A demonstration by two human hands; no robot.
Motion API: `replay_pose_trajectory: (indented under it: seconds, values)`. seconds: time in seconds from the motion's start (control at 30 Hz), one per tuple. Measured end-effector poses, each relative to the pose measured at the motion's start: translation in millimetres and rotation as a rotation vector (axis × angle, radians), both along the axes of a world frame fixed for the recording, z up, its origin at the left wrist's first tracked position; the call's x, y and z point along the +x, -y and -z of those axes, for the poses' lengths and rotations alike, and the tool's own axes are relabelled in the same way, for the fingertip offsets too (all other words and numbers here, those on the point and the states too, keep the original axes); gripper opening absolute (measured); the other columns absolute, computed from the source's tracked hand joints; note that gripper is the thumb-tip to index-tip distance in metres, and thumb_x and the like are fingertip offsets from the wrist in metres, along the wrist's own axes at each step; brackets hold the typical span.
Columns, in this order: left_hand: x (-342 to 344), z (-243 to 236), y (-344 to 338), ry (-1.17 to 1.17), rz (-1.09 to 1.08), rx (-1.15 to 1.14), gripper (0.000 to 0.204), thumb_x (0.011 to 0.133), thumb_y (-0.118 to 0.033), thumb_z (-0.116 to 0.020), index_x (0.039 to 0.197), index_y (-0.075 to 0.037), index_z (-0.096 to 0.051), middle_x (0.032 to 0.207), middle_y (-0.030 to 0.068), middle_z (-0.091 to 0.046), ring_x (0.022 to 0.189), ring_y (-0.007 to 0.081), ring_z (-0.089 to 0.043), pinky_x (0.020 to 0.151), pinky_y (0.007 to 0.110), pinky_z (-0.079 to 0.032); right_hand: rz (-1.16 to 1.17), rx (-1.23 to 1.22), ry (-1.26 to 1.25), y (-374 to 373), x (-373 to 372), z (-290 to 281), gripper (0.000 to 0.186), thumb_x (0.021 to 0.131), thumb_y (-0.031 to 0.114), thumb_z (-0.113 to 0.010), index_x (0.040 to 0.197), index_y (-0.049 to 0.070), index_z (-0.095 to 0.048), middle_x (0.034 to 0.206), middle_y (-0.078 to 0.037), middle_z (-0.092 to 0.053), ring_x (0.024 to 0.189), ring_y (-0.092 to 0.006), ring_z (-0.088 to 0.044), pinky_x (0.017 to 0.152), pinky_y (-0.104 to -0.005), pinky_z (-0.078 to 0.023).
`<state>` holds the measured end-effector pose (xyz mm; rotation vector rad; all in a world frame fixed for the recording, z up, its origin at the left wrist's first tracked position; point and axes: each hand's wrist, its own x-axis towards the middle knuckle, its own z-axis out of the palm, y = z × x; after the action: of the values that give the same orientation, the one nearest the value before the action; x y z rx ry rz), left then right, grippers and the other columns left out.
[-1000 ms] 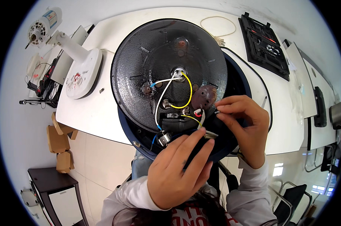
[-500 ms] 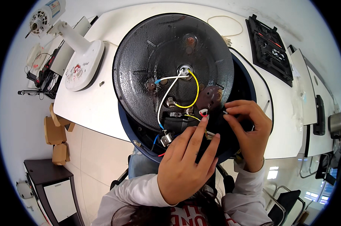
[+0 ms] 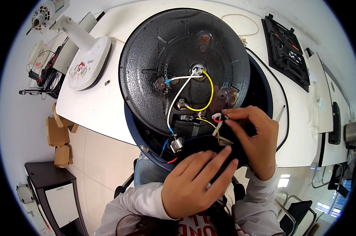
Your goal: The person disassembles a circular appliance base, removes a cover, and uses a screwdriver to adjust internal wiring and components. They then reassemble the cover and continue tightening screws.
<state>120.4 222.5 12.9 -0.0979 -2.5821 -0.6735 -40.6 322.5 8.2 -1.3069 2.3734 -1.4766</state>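
Note:
A round black metal plate [image 3: 154, 51], underside up, rests in a navy housing [image 3: 263, 92]. White and yellow wires [image 3: 212, 92] run from its centre terminal to metal fittings. A silver component [image 3: 177, 144] hangs at the lower edge with blue and red leads. My right hand [image 3: 252, 137] pinches a small metal piece [image 3: 225, 116], apparently a screw, beside the rusty-brown patch and a white-sleeved red wire [image 3: 217, 118]. My left hand [image 3: 197, 181] is open, fingers curved over the housing's near side below the sheathed wires [image 3: 225, 140]; whether it touches them I cannot tell.
The white table [image 3: 91, 118] holds a fan stand [image 3: 85, 63] at left, an open black tool case [image 3: 286, 53] and a beige cord [image 3: 256, 29] at right, plus a black cable. A motor [image 3: 42, 17] sits back left; cardboard boxes [image 3: 57, 129] and chairs stand lower down.
My right hand has moved left to the red wire's end with the small piece. My left hand has drawn down and back from the wires. The plate appears higher in view.

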Motion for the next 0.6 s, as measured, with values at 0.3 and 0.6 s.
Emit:
replay_pose_trajectory:
  seconds: [0.3,0.6]
  values:
    - [13.4,-5.5,7.8,-0.187,0.074,0.057,0.028,0.081,-0.017,-0.065,0.106,-0.005,-0.073,0.106,0.0088,-0.072,0.080,0.0195,-0.066,0.072,0.029,-0.053,-0.084,-0.009,0.117,9.5,-3.7,-4.0,0.015,0.085,0.001,-0.071,0.099,0.002,-0.064,0.087,-0.010,-0.070,0.076,-0.0211,-0.069,0.068,-0.0283,-0.052]
    - [25.2,-3.3,29.2,-0.262,-0.031,0.041,0.031,0.076,-0.007,-0.066,0.105,-0.003,-0.073,0.101,0.0082,-0.074,0.070,0.0144,-0.065,0.057,0.023,-0.044,-0.054,0.135,0.196,-4.8,-0.7,-18.3,0.011,0.085,-0.004,-0.067,0.094,-0.002,-0.061,0.071,-0.007,-0.067,0.068,-0.0137,-0.069,0.065,-0.0223,-0.048]
